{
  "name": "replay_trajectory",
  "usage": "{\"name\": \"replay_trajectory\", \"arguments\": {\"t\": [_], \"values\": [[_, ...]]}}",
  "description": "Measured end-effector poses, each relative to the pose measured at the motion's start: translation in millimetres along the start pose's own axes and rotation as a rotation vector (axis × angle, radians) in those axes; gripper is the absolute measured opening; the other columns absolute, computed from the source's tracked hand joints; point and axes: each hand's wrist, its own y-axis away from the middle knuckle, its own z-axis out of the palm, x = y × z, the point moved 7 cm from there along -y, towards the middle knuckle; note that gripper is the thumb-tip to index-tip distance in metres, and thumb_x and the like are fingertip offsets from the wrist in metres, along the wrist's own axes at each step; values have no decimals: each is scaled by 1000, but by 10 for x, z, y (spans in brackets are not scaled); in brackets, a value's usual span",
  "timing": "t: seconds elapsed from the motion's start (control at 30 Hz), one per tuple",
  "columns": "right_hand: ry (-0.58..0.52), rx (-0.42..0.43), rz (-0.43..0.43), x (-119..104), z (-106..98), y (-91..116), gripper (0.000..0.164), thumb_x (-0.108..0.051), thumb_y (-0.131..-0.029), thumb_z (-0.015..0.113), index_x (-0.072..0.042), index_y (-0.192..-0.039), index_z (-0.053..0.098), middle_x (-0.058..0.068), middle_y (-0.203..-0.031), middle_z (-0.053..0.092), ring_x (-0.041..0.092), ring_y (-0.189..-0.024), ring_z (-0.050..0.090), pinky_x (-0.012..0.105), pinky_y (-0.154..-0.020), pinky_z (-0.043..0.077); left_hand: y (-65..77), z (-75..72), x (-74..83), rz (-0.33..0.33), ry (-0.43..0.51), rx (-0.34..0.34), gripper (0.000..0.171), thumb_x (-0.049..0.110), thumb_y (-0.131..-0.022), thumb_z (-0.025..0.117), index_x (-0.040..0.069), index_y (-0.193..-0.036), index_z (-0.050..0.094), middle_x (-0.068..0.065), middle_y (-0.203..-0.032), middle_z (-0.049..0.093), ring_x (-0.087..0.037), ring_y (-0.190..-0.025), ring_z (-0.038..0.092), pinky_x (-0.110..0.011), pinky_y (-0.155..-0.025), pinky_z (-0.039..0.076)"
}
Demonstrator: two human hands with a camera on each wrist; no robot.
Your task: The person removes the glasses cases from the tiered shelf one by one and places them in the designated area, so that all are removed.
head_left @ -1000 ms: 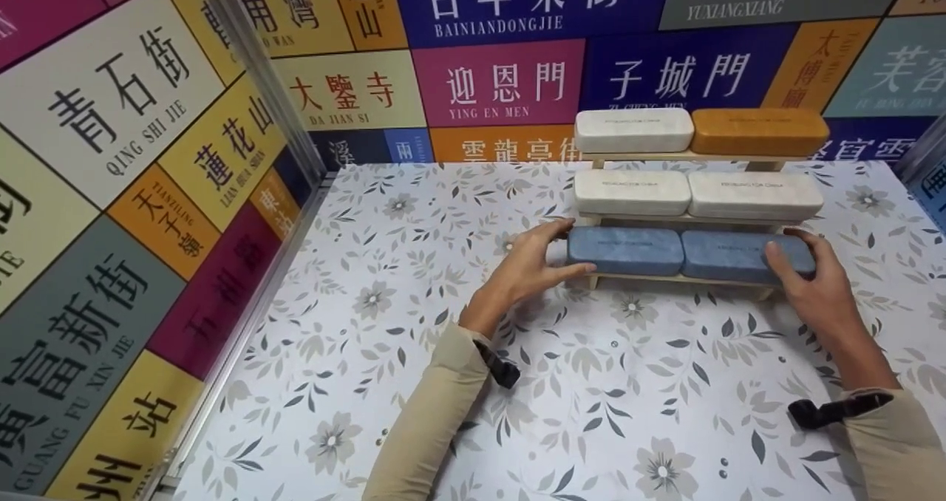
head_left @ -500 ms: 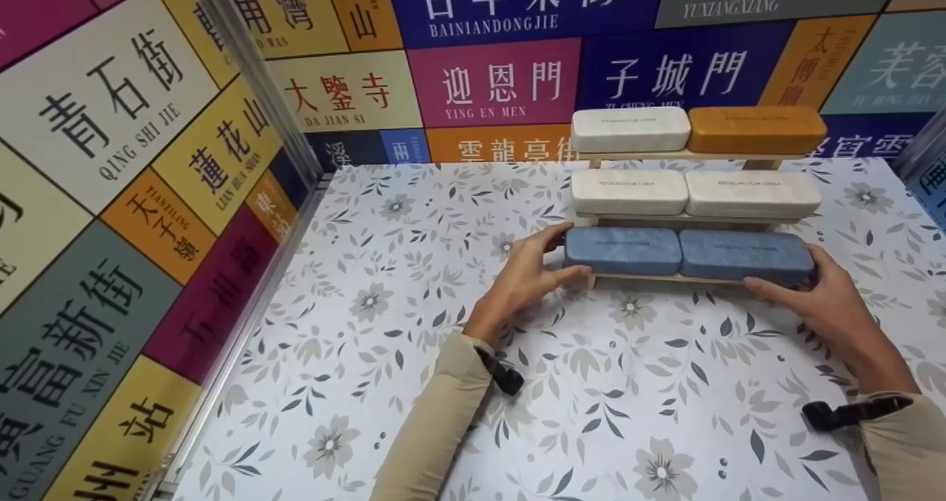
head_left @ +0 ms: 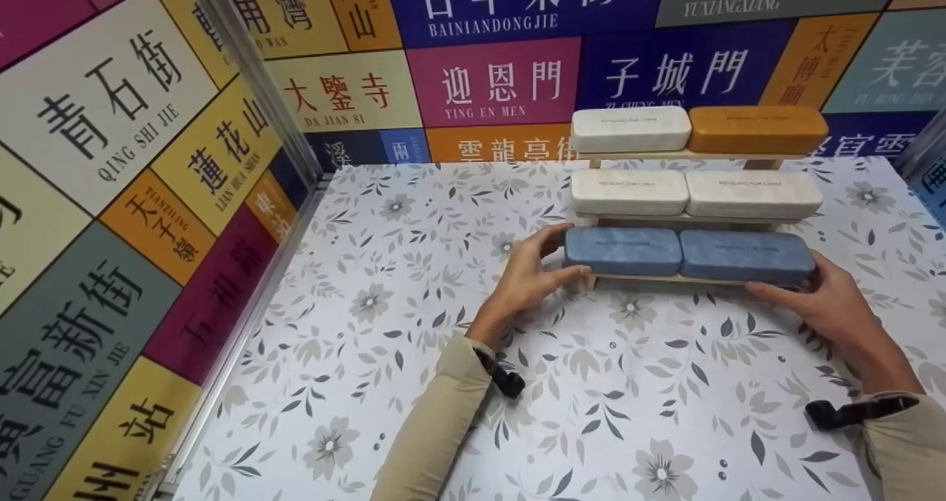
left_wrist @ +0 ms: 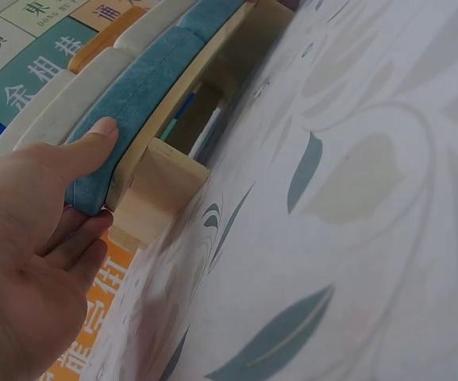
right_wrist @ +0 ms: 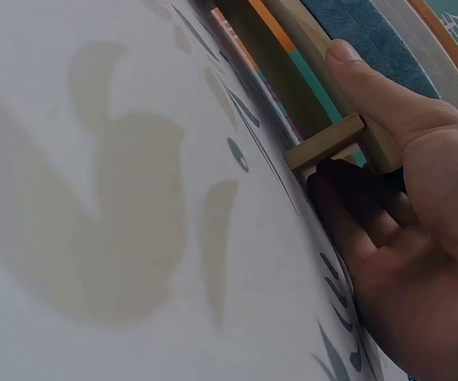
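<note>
Two blue glasses cases lie end to end on the lowest tier of a wooden stepped stand [right_wrist: 328, 143]: a left case [head_left: 622, 258] and a right case [head_left: 746, 258]. My left hand [head_left: 526, 275] grips the outer end of the left blue case [left_wrist: 137, 91], thumb on its front face and fingertips at its end. Around the stand's right end curls my right hand [head_left: 835, 294]; its thumb [right_wrist: 344, 55] rests on the wooden front rail, with the other fingers beneath, beside the leg. In the head view some fingers of both hands are hidden behind the cases.
Two white cases, left [head_left: 628, 193] and right [head_left: 754, 194], occupy the middle tier. On the top tier are a white case [head_left: 630, 130] and an orange-brown case [head_left: 757, 130]. Sign-covered panels [head_left: 495, 80] border the flower-patterned tabletop [head_left: 562, 412] behind and at left.
My right thumb has come down from the top of the right blue case to the stand's front edge, and that hand shifted slightly right. My left hand keeps its place.
</note>
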Motion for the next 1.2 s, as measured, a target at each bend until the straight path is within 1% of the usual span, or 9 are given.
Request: {"name": "replay_trajectory", "arguments": {"t": [0.13, 0.23, 0.43, 0.6, 0.7, 0.83, 0.97, 1.07, 1.2], "values": [[-23, 12, -35, 1, -8, -1, 75, -41, -97, 84, -20, -159, 47, -21, -129, 57, -10, -113, 49, -2, -86, 38, 3, 6, -6, -8, 21, 2, 77, 14, -87, 93, 1, -154, 56, -13, -142, 72, -17, -135, 67, -25, -122, 49], [-36, 13, -50, 2, -3, -5, 73, -38, -97, 84, -20, -157, 48, -29, -122, 56, -11, -111, 51, -1, -86, 39, 12, 10, -19, -15, 45, 2, 79, 13, -88, 92, 1, -156, 53, -15, -144, 70, -19, -137, 66, -24, -121, 49], [-36, 12, -27, 3, -1, -10, 76, -43, -96, 84, -21, -159, 47, -24, -130, 55, -9, -116, 49, -2, -87, 37, 28, 37, -51, -40, 149, -8, 78, 8, -90, 89, 1, -159, 52, -19, -150, 64, -27, -139, 65, -22, -111, 57], [-40, -2, -25, 7, 2, -9, 77, -43, -97, 83, -20, -160, 46, -25, -130, 54, -10, -116, 49, -2, -87, 38, 25, 52, -81, -48, 259, 4, 78, 3, -88, 89, 0, -158, 53, -20, -154, 61, -26, -143, 63, -24, -114, 55], [-34, -13, -15, 20, -7, -10, 77, -44, -97, 83, -21, -160, 46, -27, -128, 54, -10, -116, 49, -2, -87, 38, 26, 29, -93, -44, 304, 10, 77, 3, -88, 90, 2, -157, 55, -16, -154, 62, -23, -143, 63, -26, -115, 55], [-23, -14, -12, 30, -13, -19, 75, -45, -97, 83, -22, -158, 47, -29, -125, 55, -11, -114, 50, -1, -87, 38, 37, -48, -84, -28, 352, 12, 75, 1, -88, 89, 6, -155, 58, -11, -155, 63, -22, -144, 61, -32, -118, 55], [-29, -15, -9, 35, -6, -24, 75, -45, -97, 83, -24, -159, 47, -29, -125, 56, -11, -114, 50, -1, -87, 38, 48, -132, -62, -25, 415, -14, 75, 0, -88, 89, 10, -155, 59, -9, -157, 61, -25, -145, 61, -40, -118, 56], [-34, -14, -12, 31, -1, -19, 76, -44, -97, 83, -24, -160, 46, -30, -126, 55, -11, -114, 50, -1, -87, 39, 48, -210, -37, -24, 452, -31, 74, 3, -89, 89, 13, -156, 59, -7, -158, 60, -24, -146, 60, -39, -119, 55], [-45, -9, -30, 18, -2, -9, 75, -42, -97, 83, -23, -159, 46, -31, -125, 56, -12, -113, 52, 0, -88, 41, 32, -359, 37, 22, 462, -38, 74, 2, -90, 88, 10, -157, 58, -8, -158, 60, -23, -148, 58, -37, -121, 53]]}}
